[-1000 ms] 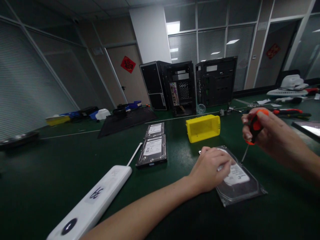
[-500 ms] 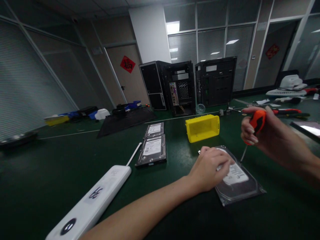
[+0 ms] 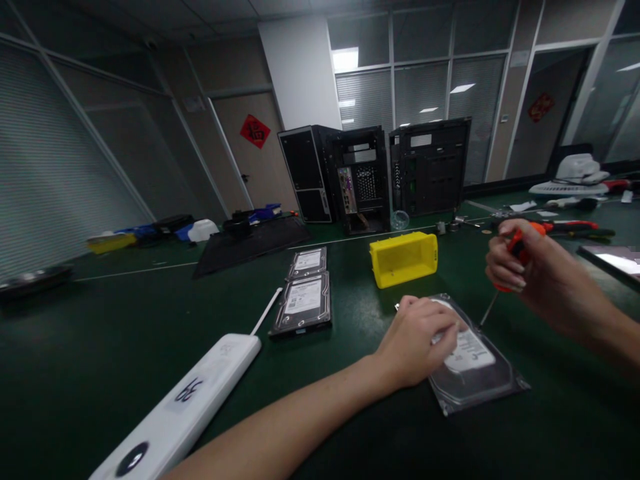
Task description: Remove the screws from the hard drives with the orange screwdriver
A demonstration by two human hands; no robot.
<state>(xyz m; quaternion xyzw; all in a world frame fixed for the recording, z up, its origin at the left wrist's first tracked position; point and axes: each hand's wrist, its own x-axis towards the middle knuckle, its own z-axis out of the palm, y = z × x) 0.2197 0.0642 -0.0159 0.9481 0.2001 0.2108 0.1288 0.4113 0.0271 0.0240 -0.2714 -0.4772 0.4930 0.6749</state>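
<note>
A hard drive (image 3: 475,380) with a white label lies flat on the green table, right of centre. My left hand (image 3: 420,340) rests on its left part, fingers curled over the edge and gripping it. In my right hand (image 3: 515,257) is a screwdriver (image 3: 520,243) with an orange and black handle, the fingers wrapped round it. Its shaft slants down to the left and its tip meets the drive's upper right edge. The tip's exact seat is too small to tell.
A yellow bin (image 3: 404,260) lies beyond the drive. Two more hard drives (image 3: 304,300) sit left of it, near a white power strip (image 3: 185,400). Black computer cases (image 3: 360,180) stand at the back. Pliers (image 3: 575,228) and a dark flat panel (image 3: 613,260) are at the right.
My right hand has turned, and the screwdriver's handle now leans further to the right. Its tip remains at the drive's edge. My left hand stays on the drive.
</note>
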